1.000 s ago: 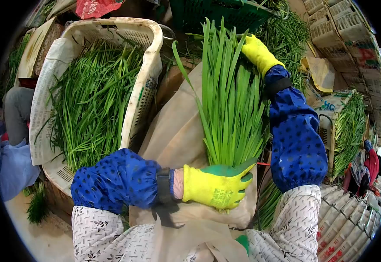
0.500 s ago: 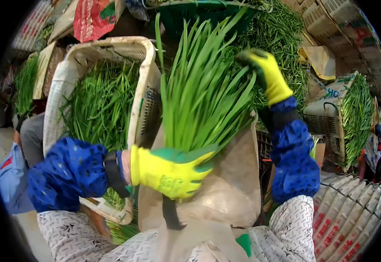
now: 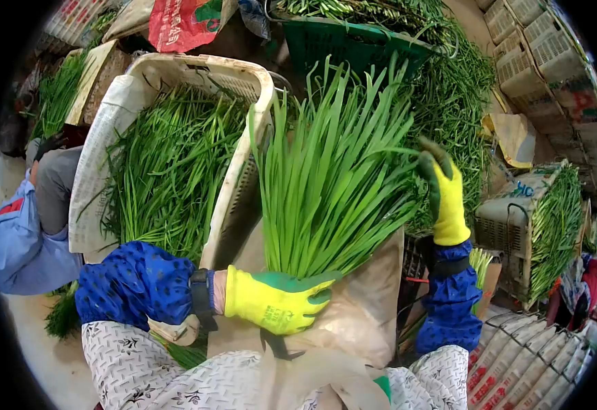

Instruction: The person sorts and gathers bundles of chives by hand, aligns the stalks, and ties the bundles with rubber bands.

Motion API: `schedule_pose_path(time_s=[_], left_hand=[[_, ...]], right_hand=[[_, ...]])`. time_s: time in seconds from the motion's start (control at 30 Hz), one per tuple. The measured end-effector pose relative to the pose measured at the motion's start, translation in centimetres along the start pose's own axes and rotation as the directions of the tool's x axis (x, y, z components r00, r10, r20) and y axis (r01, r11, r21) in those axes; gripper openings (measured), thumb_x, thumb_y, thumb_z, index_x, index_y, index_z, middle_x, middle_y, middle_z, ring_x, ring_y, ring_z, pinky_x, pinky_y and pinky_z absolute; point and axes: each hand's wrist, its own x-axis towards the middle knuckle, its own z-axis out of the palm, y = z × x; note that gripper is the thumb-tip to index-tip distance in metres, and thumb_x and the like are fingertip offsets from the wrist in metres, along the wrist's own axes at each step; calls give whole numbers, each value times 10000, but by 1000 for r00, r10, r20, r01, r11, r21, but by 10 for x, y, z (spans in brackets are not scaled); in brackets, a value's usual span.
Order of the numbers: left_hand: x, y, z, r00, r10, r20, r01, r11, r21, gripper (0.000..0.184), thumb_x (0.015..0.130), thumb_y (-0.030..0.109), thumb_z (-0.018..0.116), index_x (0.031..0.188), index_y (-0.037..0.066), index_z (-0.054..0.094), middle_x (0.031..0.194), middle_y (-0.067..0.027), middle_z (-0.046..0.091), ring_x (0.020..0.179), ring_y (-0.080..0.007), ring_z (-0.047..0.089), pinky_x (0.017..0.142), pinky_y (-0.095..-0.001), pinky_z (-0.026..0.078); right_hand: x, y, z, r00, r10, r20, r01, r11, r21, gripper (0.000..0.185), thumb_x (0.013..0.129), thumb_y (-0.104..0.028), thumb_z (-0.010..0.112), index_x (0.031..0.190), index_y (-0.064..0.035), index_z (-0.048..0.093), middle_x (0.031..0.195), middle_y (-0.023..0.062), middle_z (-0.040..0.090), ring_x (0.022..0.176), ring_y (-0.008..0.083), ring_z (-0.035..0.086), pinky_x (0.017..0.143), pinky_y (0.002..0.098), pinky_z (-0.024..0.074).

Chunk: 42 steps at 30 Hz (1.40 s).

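Green leaves [image 3: 333,178] have spread into a wider fan above the beige apron [image 3: 363,314], so the left grip [image 3: 278,301], closed round their base, mainly steadies them, while the right grip [image 3: 447,195] sits at their edge, whether pinching one I cannot tell

Two yellow gloves [image 3: 278,301] [image 3: 447,198], one held leaf bunch [image 3: 333,184], one green basket [image 3: 353,46]

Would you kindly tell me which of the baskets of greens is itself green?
The green basket is at top centre, beyond the gripped bunch; the left basket and right basket are pale.
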Motion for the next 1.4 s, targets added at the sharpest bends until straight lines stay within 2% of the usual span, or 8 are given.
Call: schedule_pose_path(time_s=[0.27,0.4,0.47,0.53,0.7,1.0,1.1,1.4], left_hand=[[-2,-10,4,995,49,-83,-44,997,71,239,736,216,551,891,56,639,919,-125,625,1005,-340,587,1040,-605,345],[-3,-8,6,997,2,-74,5,996,84,205,744,206,547,871,69,633,934,-121,619,1008,-335,587,1042,-606,343],[-4,-8,9,994,-29,-101,36,998,60,207,745,204,547,874,68,634,942,-126,619,1012,-336,586,1045,-602,342],[-3,-8,10,993,-39,-112,45,998,50,207,745,204,547,875,68,635,944,-128,620,1014,-337,586,1046,-601,342],[-4,-8,8,991,-56,-120,60,998,30,209,746,202,547,877,66,636,951,-133,620,1019,-339,585,1048,-597,341],[-4,-8,8,988,-74,-137,77,997,15,211,747,199,546,881,64,638,963,-141,622,1027,-343,584,1051,-591,340],[-5,-9,8,986,-84,-145,87,996,13,212,747,197,546,883,63,639,967,-144,622,1030,-344,584,1052,-589,339],[-4,-10,8,976,-90,-200,97,995,22,215,748,194,545,887,60,641,979,-153,623,1039,-347,582,1056,-583,338]], right_hand=[[95,-73,45,835,-496,238,550,761,-342,267,903,-192,580,1131,-73,649,1183,74,608,1112,220,549,947,322,427],[166,-12,47,590,-534,606,747,75,-661,379,939,-420,473,1092,-126,656,1175,122,589,1086,332,540,950,399,417],[167,-10,47,675,-493,548,727,321,-607,493,908,-516,480,1063,-84,658,1103,145,603,1031,334,556,917,395,424],[157,-34,53,941,-38,335,251,741,-623,748,832,-708,459,1012,-12,663,957,165,625,931,302,571,845,380,426],[154,-27,52,986,-74,153,123,930,-345,731,818,-701,510,1050,-29,680,969,107,649,885,206,575,851,334,420],[145,-29,57,963,-114,246,182,945,-273,686,844,-627,550,1144,-18,646,1086,121,649,1052,208,554,948,336,390],[152,-39,52,965,158,210,-48,891,-451,695,860,-632,518,1168,-21,637,1139,144,639,1093,210,546,967,334,383],[124,-37,47,898,38,438,97,955,-281,347,841,-315,679,1029,-24,674,883,17,654,794,101,583,704,261,465]])
